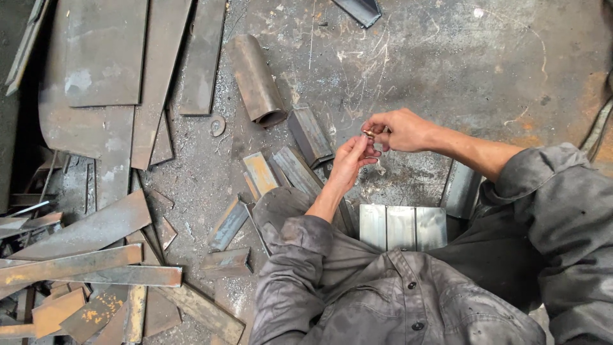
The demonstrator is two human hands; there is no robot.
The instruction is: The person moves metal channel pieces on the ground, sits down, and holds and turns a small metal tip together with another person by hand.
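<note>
My left hand [352, 161] and my right hand [401, 130] meet over the scratched metal floor, fingertips together. Between them sits a small brass-coloured piece [370, 133], pinched by both hands; its exact shape is too small to tell. Both arms wear grey work sleeves pushed up at the forearms. Just below the hands lie short cut steel angle pieces [308, 134], and a shiny ribbed steel block [402, 227] rests near my lap.
A rusty short pipe [257, 80] lies up and left of the hands. Large rusty plates [105, 54] and long flat bars [73, 263] are piled at the left. A small metal spiral [218, 125] lies on the floor. A hose or cable [597, 131] runs along the right edge.
</note>
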